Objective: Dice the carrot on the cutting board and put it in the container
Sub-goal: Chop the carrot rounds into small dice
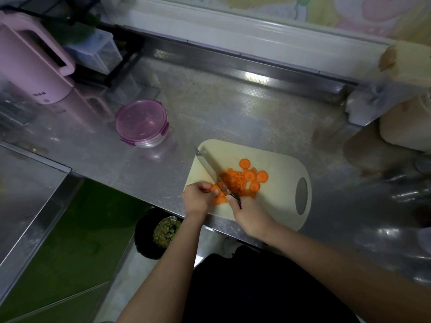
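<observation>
1. At the near edge of the cutting board [275,201], the left hand [197,198] has its fingers [205,186] curled down on a few carrot slices [219,197], pinning them. The right hand [249,215] is wrapped tight round the handle of the knife [210,169], whose blade runs away over the board's left side.
2. Just beyond the hands, mid-board, lies a heap of diced carrot [233,180]. Several whole rounds [261,176] sit on its far and right sides.
3. Dicing looks roughly half done: the pinned slices and the loose rounds are uncut, and no carrot has reached the container.
4. Well apart from the board, to its far left, stands the container [142,123]. Its purple lid is on and it looks empty, so the lid must come off before the transfer.
5. The board rests on a reflective steel counter [233,108]. A pink kettle [32,64] stands farther left than the container, and a dark bin [161,231] with scraps sits below the board's near-left corner. A pale wall trim runs beyond the board.
</observation>
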